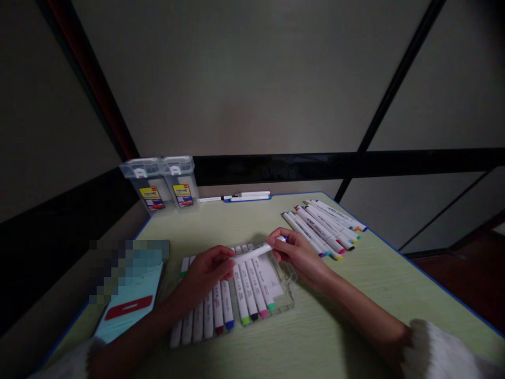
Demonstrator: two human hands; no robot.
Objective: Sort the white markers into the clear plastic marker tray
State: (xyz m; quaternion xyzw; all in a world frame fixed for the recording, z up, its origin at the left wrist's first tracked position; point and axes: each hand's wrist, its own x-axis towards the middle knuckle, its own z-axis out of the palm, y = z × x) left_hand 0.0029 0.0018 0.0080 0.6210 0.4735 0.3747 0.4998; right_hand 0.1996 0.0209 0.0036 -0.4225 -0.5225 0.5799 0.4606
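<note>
A white marker [252, 252] with a blue end is held nearly level between both hands. My left hand [209, 266] pinches its left end, and my right hand [294, 252] grips it near the blue end. Beneath them lies a clear plastic case [287, 304] with several white markers in a row. Blue, dark red, light green, black, pink and green tips point toward me. A pale card shows through the case's right part. My left hand and forearm hide some of the markers on the left side.
A loose pile of white markers [321, 226] lies at the right. Two clear lidded boxes [183, 184] stand at the back left. A few pens [250, 196] lie along the back edge. A light-blue book [132, 300] sits at the left of the green table [327, 337].
</note>
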